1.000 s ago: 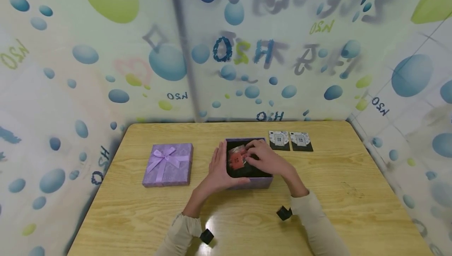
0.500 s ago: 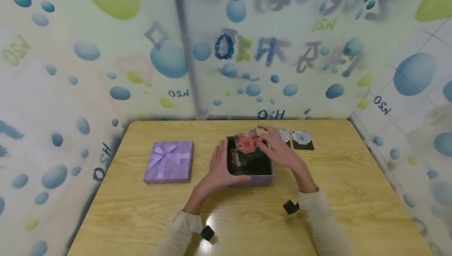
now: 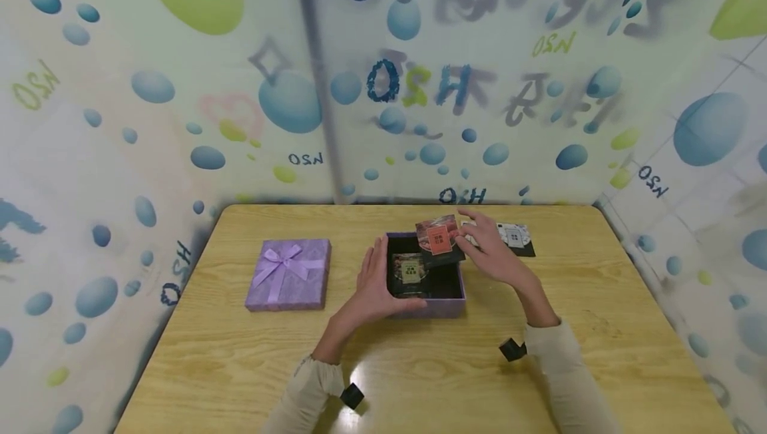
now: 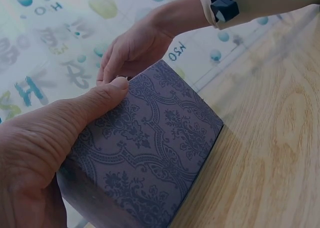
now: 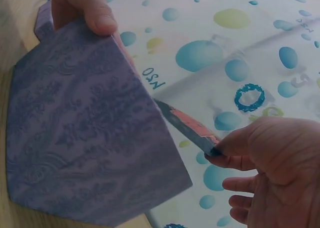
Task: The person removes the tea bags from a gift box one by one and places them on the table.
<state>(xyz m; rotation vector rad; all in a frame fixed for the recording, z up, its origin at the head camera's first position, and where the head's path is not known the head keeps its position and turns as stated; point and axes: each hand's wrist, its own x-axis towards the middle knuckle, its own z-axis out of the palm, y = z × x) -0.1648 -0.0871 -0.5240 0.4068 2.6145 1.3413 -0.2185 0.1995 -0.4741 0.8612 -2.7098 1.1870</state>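
Note:
A purple patterned box (image 3: 428,309) stands uncovered on the table, black inside. My left hand (image 3: 374,291) holds its near left corner, fingers along the left side and thumb over the near rim. Above the box's far right part, my right hand (image 3: 488,251) pinches a flat red-and-black sachet (image 3: 440,237) by its right edge. The right wrist view shows that sachet (image 5: 187,123) nearly edge-on between thumb and fingers, beyond the box wall (image 5: 95,123). Inside the box, on the left, lies a dark sachet (image 3: 410,271) with a gold-green label.
The purple lid (image 3: 287,274) with its ribbon bow lies on the table to the left. Behind my right hand lie white-and-black sachets (image 3: 518,237), one mostly hidden. A painted wall (image 3: 419,174) rises at the table's far edge.
My right hand has lifted the red sachet out of the box and carried it up and right. The gold-green-labelled sachet beneath has come into view. My left hand has stayed on the box.

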